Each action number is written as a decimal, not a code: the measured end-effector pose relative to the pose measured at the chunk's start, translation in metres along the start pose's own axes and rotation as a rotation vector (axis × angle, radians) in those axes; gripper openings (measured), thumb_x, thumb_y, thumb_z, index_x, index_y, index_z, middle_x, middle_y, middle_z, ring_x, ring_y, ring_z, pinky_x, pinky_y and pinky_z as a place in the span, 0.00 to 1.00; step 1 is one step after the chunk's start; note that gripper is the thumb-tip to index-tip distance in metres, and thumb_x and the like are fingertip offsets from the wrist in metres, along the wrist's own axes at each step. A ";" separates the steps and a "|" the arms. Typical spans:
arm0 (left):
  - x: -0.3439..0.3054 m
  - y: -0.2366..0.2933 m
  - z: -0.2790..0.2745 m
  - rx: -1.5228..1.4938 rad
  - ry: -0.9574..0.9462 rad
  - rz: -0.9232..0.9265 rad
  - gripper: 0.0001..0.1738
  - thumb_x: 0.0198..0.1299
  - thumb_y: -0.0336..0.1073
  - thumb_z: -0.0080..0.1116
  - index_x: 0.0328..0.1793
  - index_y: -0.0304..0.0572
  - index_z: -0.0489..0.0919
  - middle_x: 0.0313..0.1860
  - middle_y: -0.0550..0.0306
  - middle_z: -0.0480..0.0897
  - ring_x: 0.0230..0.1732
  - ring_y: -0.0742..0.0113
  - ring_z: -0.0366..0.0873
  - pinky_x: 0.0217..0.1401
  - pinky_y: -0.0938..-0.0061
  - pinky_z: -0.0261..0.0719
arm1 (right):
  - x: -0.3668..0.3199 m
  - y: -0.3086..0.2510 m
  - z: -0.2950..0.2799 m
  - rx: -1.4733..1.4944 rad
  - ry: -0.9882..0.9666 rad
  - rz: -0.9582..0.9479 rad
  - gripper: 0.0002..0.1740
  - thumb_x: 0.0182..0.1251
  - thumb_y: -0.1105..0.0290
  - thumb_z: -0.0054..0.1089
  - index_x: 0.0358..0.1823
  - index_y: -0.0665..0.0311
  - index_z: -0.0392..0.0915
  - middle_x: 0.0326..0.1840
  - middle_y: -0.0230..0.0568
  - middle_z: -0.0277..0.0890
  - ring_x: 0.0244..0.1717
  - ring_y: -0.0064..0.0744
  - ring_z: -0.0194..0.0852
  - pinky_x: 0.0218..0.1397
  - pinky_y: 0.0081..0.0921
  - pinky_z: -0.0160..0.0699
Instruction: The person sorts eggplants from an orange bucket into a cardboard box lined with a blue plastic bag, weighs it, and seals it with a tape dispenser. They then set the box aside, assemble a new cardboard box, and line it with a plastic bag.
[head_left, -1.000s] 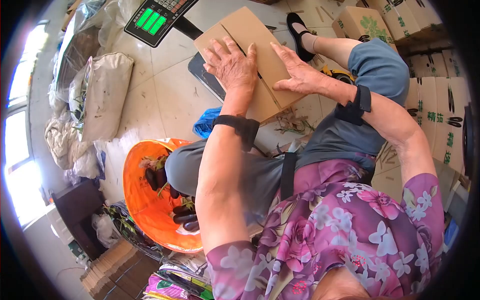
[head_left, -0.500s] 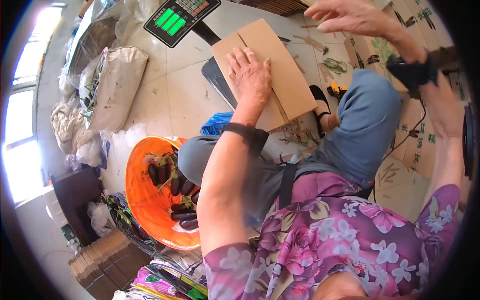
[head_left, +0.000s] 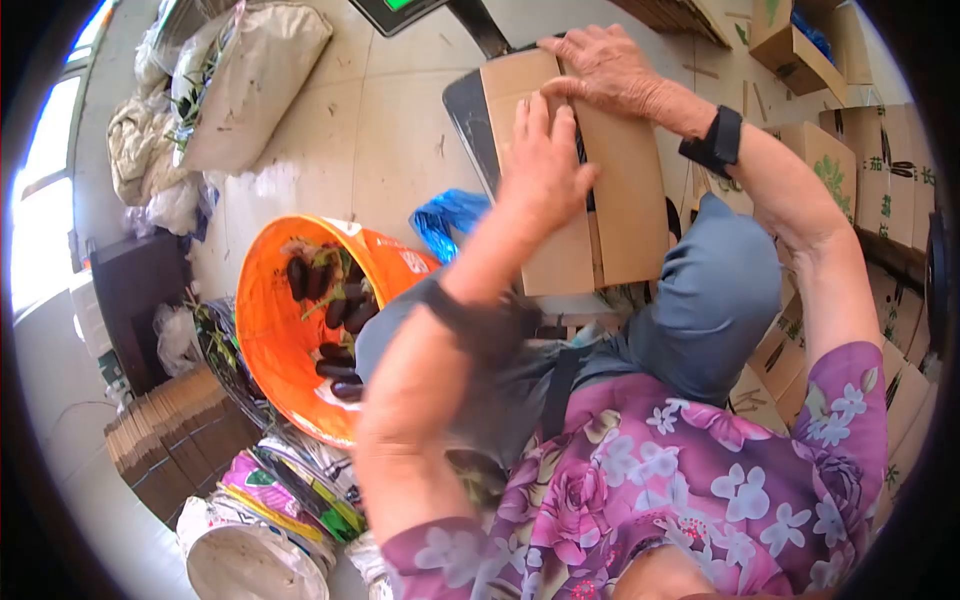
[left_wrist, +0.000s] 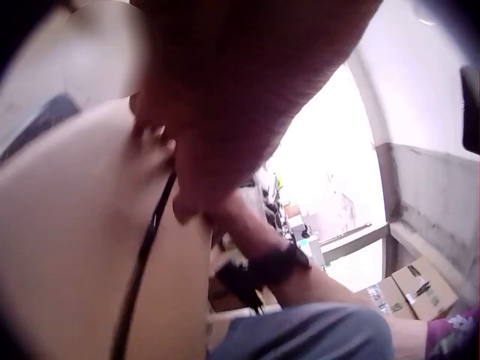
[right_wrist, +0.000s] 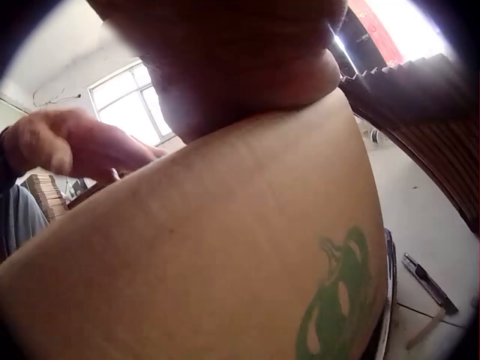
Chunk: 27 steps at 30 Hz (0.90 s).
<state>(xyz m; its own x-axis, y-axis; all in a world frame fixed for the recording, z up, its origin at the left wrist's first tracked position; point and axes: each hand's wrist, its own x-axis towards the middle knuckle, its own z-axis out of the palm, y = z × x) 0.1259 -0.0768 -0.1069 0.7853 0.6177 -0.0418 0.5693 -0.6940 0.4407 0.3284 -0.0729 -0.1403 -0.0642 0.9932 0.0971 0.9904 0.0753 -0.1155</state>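
Observation:
A closed-flap cardboard box [head_left: 630,190] lies on the dark platform [head_left: 465,120] of a scale, with a narrow dark gap along its top seam. My left hand [head_left: 548,172] rests on the top beside the gap, fingers extended. Across the far end of the same seam lies my right hand [head_left: 610,72], its fingers bent a little but not closed round anything visible. The right wrist view has the box side [right_wrist: 172,255] with a green print, my right hand [right_wrist: 240,67] over its upper edge. Blur covers the fingers in the left wrist view.
An orange bucket [head_left: 270,330] holding eggplants stands at the left, beside a blue plastic bag [head_left: 450,220]. A pale sack [head_left: 265,90] leans beyond it. Flattened cardboard [head_left: 180,430] is stacked lower left; printed boxes [head_left: 880,170] stand at the right. A knife [right_wrist: 429,283] lies on the floor.
My right hand has come back from the right onto the far end of the box. My left hand has shifted toward the seam. The head view has moved, and a dark gap shows at the seam.

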 end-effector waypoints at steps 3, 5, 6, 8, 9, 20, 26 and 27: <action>0.004 -0.025 -0.069 -0.355 -0.416 -0.070 0.32 0.61 0.49 0.63 0.66 0.36 0.75 0.52 0.39 0.83 0.55 0.44 0.81 0.61 0.64 0.78 | -0.004 -0.002 0.010 0.013 0.136 0.011 0.33 0.71 0.36 0.43 0.61 0.52 0.77 0.50 0.38 0.79 0.55 0.39 0.74 0.59 0.41 0.64; -0.013 -0.034 -0.098 -0.289 -0.418 -0.094 0.35 0.60 0.50 0.64 0.70 0.40 0.73 0.61 0.40 0.80 0.60 0.48 0.79 0.61 0.62 0.78 | -0.001 -0.008 0.004 0.051 0.175 0.021 0.29 0.72 0.42 0.48 0.61 0.54 0.77 0.45 0.41 0.80 0.50 0.42 0.77 0.56 0.42 0.69; -0.024 -0.043 -0.101 -0.154 -0.369 -0.027 0.37 0.60 0.51 0.65 0.72 0.41 0.70 0.65 0.39 0.76 0.63 0.49 0.77 0.62 0.61 0.77 | 0.000 -0.008 0.000 0.033 0.176 -0.014 0.27 0.70 0.44 0.51 0.56 0.58 0.78 0.44 0.44 0.80 0.48 0.43 0.77 0.53 0.42 0.71; -0.040 -0.051 -0.109 -0.029 -0.326 0.056 0.40 0.59 0.52 0.66 0.74 0.43 0.68 0.69 0.38 0.73 0.65 0.49 0.76 0.63 0.59 0.77 | 0.000 -0.014 -0.004 0.095 0.108 -0.005 0.31 0.67 0.41 0.51 0.52 0.62 0.78 0.45 0.49 0.79 0.51 0.50 0.75 0.55 0.49 0.68; -0.040 -0.050 -0.112 -0.187 -0.423 -0.106 0.42 0.58 0.53 0.67 0.75 0.43 0.67 0.70 0.37 0.72 0.68 0.46 0.73 0.64 0.58 0.76 | 0.000 -0.013 -0.003 0.093 0.104 0.007 0.31 0.67 0.41 0.51 0.52 0.62 0.78 0.45 0.49 0.79 0.51 0.50 0.75 0.55 0.49 0.68; 0.011 -0.083 -0.020 -0.164 -0.061 0.206 0.56 0.51 0.59 0.70 0.80 0.43 0.54 0.81 0.32 0.46 0.78 0.32 0.48 0.77 0.49 0.57 | -0.002 -0.021 0.005 0.100 0.264 0.029 0.27 0.71 0.46 0.49 0.47 0.66 0.79 0.42 0.50 0.80 0.48 0.49 0.76 0.55 0.45 0.68; 0.031 -0.072 0.010 0.313 0.128 0.199 0.49 0.59 0.69 0.56 0.78 0.48 0.60 0.81 0.37 0.49 0.81 0.37 0.44 0.78 0.47 0.48 | -0.004 -0.037 -0.001 0.103 0.344 0.127 0.28 0.73 0.47 0.47 0.49 0.67 0.79 0.44 0.52 0.80 0.49 0.50 0.76 0.57 0.46 0.67; 0.033 -0.073 0.011 0.310 0.126 0.201 0.49 0.59 0.69 0.56 0.78 0.48 0.60 0.81 0.37 0.49 0.81 0.37 0.44 0.78 0.47 0.48 | -0.002 -0.037 -0.005 0.102 0.342 0.129 0.28 0.73 0.47 0.47 0.49 0.67 0.79 0.44 0.52 0.80 0.49 0.50 0.76 0.57 0.46 0.67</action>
<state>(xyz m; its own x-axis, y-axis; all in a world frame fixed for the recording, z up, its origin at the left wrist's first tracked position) 0.1129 -0.0099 -0.1503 0.8635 0.4854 0.1371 0.4689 -0.8727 0.1364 0.2926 -0.0785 -0.1314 0.1215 0.9094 0.3977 0.9695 -0.0228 -0.2440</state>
